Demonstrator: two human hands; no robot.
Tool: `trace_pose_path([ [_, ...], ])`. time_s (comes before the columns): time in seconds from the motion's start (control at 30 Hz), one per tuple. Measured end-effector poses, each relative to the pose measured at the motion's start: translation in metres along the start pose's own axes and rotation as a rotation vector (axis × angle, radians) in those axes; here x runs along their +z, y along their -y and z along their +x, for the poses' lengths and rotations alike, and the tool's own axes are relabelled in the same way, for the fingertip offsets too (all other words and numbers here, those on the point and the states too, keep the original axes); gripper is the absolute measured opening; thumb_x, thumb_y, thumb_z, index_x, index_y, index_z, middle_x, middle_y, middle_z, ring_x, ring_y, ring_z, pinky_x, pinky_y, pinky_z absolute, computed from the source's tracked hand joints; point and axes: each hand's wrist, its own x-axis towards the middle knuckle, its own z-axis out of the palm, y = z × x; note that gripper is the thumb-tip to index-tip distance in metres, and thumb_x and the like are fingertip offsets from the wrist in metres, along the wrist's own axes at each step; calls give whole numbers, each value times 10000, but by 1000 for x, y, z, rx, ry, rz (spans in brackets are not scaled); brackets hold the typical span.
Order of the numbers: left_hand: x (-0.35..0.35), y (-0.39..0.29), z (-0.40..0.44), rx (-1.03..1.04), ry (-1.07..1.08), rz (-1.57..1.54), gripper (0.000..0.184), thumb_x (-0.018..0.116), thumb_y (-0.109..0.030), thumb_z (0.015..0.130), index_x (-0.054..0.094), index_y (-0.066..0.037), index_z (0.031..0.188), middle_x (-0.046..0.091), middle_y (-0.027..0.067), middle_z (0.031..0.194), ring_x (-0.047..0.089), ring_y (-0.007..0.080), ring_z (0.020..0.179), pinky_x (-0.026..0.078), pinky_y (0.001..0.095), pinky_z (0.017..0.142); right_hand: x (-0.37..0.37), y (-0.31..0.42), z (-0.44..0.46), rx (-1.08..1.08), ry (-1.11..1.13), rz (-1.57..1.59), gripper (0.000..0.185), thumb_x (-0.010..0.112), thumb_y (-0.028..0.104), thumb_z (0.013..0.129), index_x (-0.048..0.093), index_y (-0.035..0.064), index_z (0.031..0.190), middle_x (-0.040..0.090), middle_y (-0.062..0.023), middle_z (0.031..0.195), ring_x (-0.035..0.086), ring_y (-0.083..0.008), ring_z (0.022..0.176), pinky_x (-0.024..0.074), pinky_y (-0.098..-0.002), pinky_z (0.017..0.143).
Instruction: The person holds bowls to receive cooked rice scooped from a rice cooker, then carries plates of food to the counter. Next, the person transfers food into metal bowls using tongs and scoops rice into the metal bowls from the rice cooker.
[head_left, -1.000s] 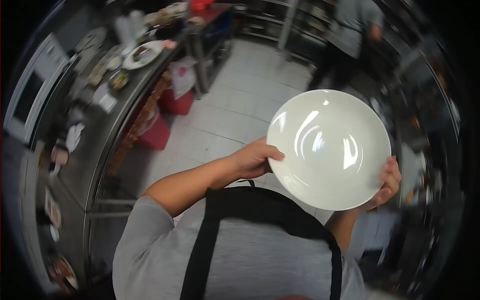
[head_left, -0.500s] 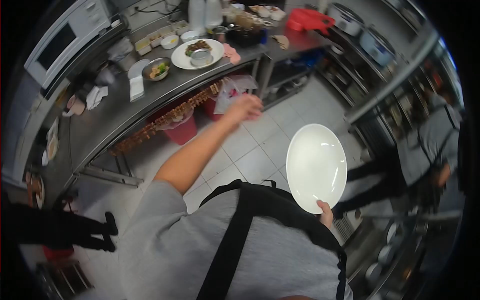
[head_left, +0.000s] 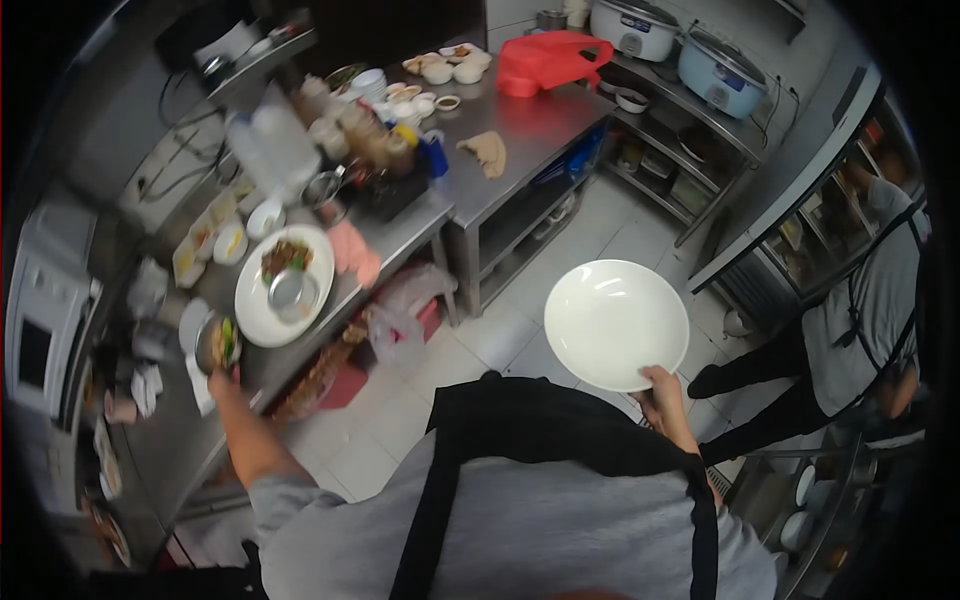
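My right hand [head_left: 662,396] grips the rim of a white oval plate [head_left: 617,325], thumb on top, holding it out over the floor; nothing lies on it. At the steel counter on the left, my left hand [head_left: 226,382] is at the near edge of a small metal bowl [head_left: 208,348] with green and pale food pieces, its fingers partly hidden and closed at the rim. Close by, a large white plate [head_left: 262,322] bears dark chopped food with greens and a round metal ring or cup [head_left: 292,294]. A pink cloth [head_left: 354,252] touches the counter beside that plate.
Sauce bottles and small white bowls [head_left: 468,73] stand farther back, near a red plastic bag [head_left: 548,62]. Two rice cookers [head_left: 722,78] sit on a shelf. A co-worker [head_left: 855,270] stands at the right by an open glass-doored fridge. Bins [head_left: 345,388] are under the counter.
My left hand has moved from above the floor to the metal bowl on the counter. The oval plate in my right hand has turned and tilted. The view has swung.
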Motion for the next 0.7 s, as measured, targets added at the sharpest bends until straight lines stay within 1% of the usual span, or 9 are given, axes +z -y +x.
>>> trace_pose_path([
  [0.07, -8, -2, 3, 56, 79, 29, 315, 638, -155, 814, 563, 0, 1078, 585, 148, 1021, 603, 307, 850, 566, 386, 672, 36, 26, 53, 58, -7, 11, 433, 478, 62, 782, 419, -109, 1176, 562, -223, 1044, 636, -321, 852, 576, -404, 624],
  [0.2, -28, -37, -14, 7, -88, 170, 323, 593, -167, 830, 546, -6, 1105, 585, 143, 1031, 581, 291, 915, 542, 382, 687, 113, 59, 173, -26, 144, 196, 459, 477, 84, 817, 376, -113, 1218, 501, -252, 1167, 581, -352, 1007, 553, -442, 742],
  [0.27, -47, -65, -50, 101, -30, 130, 274, 564, -180, 826, 551, -9, 1040, 602, 125, 973, 603, 274, 831, 539, 355, 625, 153, 83, 238, -82, 217, 186, 471, 468, 79, 822, 355, -112, 1237, 500, -251, 1182, 573, -364, 1023, 534, -469, 792],
  [0.3, -55, -86, -65, 109, -15, 253, 263, 548, -178, 818, 553, -14, 1024, 610, 110, 946, 616, 245, 750, 532, 326, 566, 170, 94, 278, -77, 262, 185, 470, 465, 79, 825, 353, -108, 1242, 497, -251, 1191, 568, -367, 1036, 527, -476, 806],
  [0.37, -71, -122, -93, 131, 228, 396, 229, 513, -136, 809, 572, -58, 1016, 604, 81, 924, 600, 206, 786, 496, 299, 577, 203, 116, 349, -47, 353, 164, 461, 469, 72, 826, 358, -105, 1238, 484, -248, 1213, 551, -363, 1072, 519, -473, 832],
  [0.43, -8, -141, -208, 183, 97, 455, 358, 521, -92, 783, 535, -21, 1134, 612, 101, 954, 618, 191, 753, 514, 300, 560, 237, 135, 416, -2, 445, 166, 451, 460, 69, 837, 359, -97, 1244, 484, -247, 1221, 544, -368, 1086, 513, -479, 845],
  [0.53, 47, -129, -298, 260, 186, 573, 365, 500, -119, 807, 538, -45, 1163, 610, 77, 940, 604, 183, 748, 486, 273, 551, 284, 152, 493, 114, 529, 140, 444, 435, 64, 852, 353, -86, 1262, 499, -249, 1212, 542, -390, 1080, 499, -505, 860],
  [0.67, 165, -51, -404, 263, 475, 478, 488, 492, -22, 767, 480, -28, 1255, 597, 92, 1021, 605, 175, 824, 504, 278, 626, 334, 163, 566, 210, 642, 11, 464, 488, 218, 926, 356, -51, 1281, 510, -257, 1189, 560, -393, 1042, 514, -486, 832],
  [0.7, 193, -18, -419, 216, 425, 499, 534, 486, -4, 765, 447, -38, 1296, 586, 91, 1053, 597, 168, 853, 498, 270, 652, 342, 171, 579, 272, 681, -69, 485, 496, 251, 927, 356, -45, 1284, 516, -257, 1177, 573, -386, 1011, 521, -475, 807],
])
